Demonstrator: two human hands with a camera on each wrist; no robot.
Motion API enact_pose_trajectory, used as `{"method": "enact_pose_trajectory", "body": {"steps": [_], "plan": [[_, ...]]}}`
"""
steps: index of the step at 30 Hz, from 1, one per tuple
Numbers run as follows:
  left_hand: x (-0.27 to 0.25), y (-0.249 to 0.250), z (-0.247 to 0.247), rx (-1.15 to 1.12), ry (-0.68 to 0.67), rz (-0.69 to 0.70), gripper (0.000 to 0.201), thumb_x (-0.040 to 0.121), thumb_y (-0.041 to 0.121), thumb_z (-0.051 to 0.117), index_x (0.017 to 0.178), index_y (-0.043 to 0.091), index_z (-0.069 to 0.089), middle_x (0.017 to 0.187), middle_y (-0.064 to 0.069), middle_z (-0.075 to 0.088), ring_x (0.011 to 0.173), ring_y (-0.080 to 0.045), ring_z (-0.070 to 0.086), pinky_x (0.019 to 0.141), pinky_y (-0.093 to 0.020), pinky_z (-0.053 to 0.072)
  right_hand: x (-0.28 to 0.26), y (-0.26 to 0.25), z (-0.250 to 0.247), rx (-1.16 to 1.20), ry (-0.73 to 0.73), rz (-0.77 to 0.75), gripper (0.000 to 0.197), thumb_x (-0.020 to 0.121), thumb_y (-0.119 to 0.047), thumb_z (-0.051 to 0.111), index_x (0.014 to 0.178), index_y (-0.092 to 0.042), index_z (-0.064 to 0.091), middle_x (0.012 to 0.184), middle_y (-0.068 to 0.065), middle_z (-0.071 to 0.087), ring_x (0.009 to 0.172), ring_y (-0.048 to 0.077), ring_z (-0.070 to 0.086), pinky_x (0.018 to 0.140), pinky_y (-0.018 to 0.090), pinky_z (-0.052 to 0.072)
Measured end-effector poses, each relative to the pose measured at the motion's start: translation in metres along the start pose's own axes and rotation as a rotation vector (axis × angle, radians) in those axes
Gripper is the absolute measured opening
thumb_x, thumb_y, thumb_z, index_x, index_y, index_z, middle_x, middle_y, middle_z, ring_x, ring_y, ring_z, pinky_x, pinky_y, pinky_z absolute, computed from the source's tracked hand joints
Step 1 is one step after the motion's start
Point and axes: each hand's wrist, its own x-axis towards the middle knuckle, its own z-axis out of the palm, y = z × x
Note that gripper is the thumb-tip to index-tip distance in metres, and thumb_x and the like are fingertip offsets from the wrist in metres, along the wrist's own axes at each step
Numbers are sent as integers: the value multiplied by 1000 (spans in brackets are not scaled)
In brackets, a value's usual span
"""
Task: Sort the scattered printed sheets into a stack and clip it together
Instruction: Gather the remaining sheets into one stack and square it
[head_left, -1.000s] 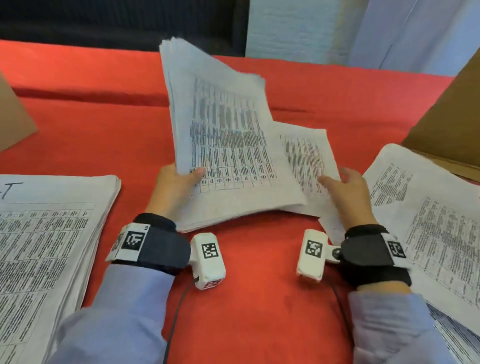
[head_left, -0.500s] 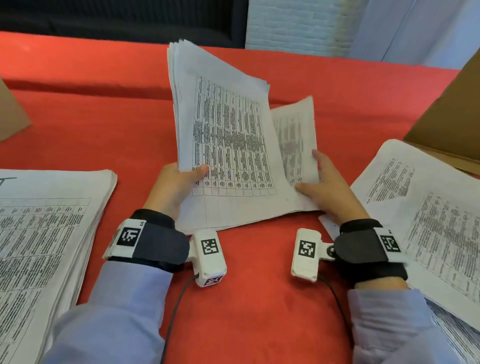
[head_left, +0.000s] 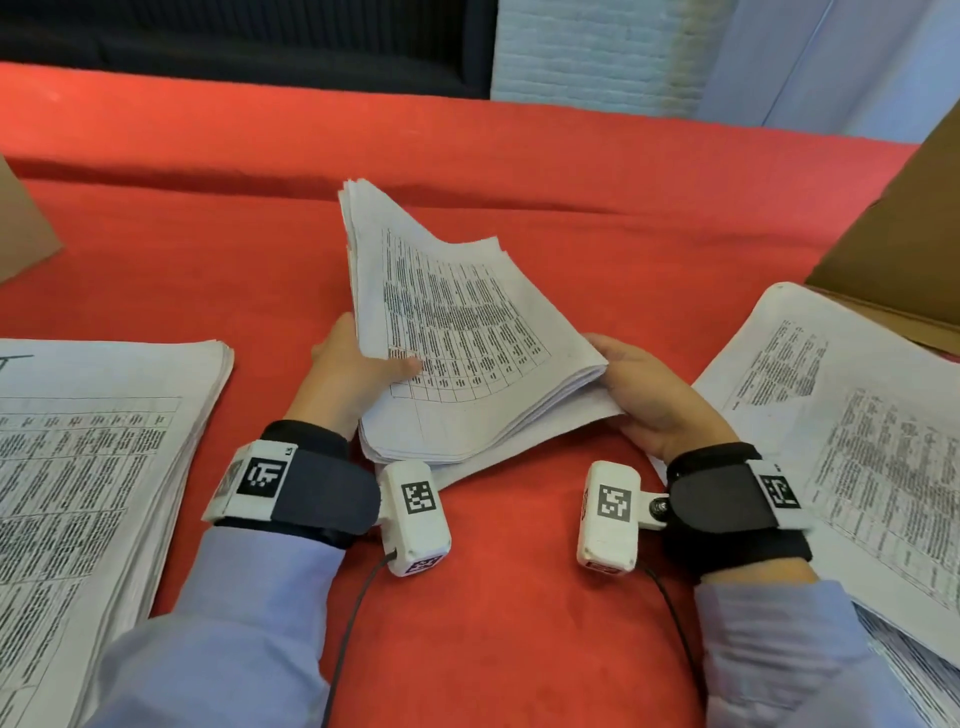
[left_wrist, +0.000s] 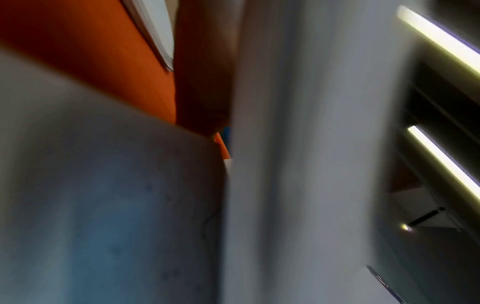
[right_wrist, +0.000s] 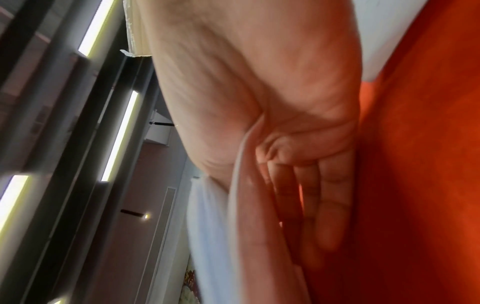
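Printed sheets (head_left: 457, 364) in a thick, tilted, uneven sheaf, left hand (head_left: 353, 374) gripping one side, right hand (head_left: 649, 395) holding the other, over red table (head_left: 519, 597).

Held bundle of sheets (head_left: 462, 343) is tipping down from near-upright toward the red cloth (head_left: 519, 597), its far end dropping. Loose sheet from the right is now merging under the bundle's right edge, no longer lying apart. Right hand (head_left: 660, 395) is closing in on that edge, fingers (right_wrist: 327, 205) going beneath. Left hand (head_left: 353, 374) is lowering with the bundle.
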Motion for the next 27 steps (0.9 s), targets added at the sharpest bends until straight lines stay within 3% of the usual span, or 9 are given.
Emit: {"method": "enact_pose_trajectory", "body": {"steps": [3,6,8,13,16,18,21,23,27], "plan": [[-9,11,0,1,-28,24,63,54,27,81,114,23,60,114,0,68,106,-24,64,91,-49,51,6,3,-2,7,112,-1,23,91,-9,59,113,-10,66,99,12,74,90,28,68,83,39,53],[-33,36,7,-55,-116,6,48,77,-4,69,121,13,57,115,-6,68,106,-25,64,92,-46,51,11,6,-8,120,192,60,35,96,-39,53,119,-15,61,109,9,70,100,26,66,91,42,51],[-33,37,7,-58,-174,-2,47,81,-6,65,123,12,56,114,-6,68,103,-21,66,87,-39,54,11,6,-12,176,180,105,43,94,-50,50,119,-16,59,110,8,69,102,25,66,91,42,52],[-33,38,16,-34,-97,-52,47,91,22,59,133,16,38,116,-6,62,87,-17,63,66,-30,51,6,5,-5,119,-17,56,21,93,-16,59,113,-11,64,99,8,76,90,24,73,79,38,59],[-32,42,20,66,1,-93,58,98,31,44,148,23,15,134,-6,51,103,-25,58,72,-29,46,7,5,-1,114,-52,54,20,93,-5,57,111,-14,62,98,7,76,86,23,74,74,35,61],[-31,40,19,116,6,-93,49,100,27,38,146,19,25,138,-8,50,109,-26,57,80,-31,45,8,6,-1,138,-70,66,34,92,-2,56,124,-11,56,109,11,73,95,28,72,78,39,60],[-32,38,18,77,11,41,28,99,15,37,123,14,51,113,-3,63,91,-17,61,71,-27,48,7,6,1,198,-73,-5,46,91,0,56,133,-17,49,118,11,69,102,29,70,81,41,59],[-33,43,18,-32,139,222,25,98,10,39,119,16,51,106,3,62,95,-15,60,74,-29,48,4,2,1,261,-7,-166,45,93,-1,56,133,-21,50,122,10,67,105,27,68,84,41,58],[-43,62,23,-169,343,659,20,100,8,34,117,17,40,104,13,53,93,7,52,86,-12,41,-2,-15,7,170,108,-524,34,96,-3,51,130,-11,50,126,14,63,112,23,63,93,35,53]]}}
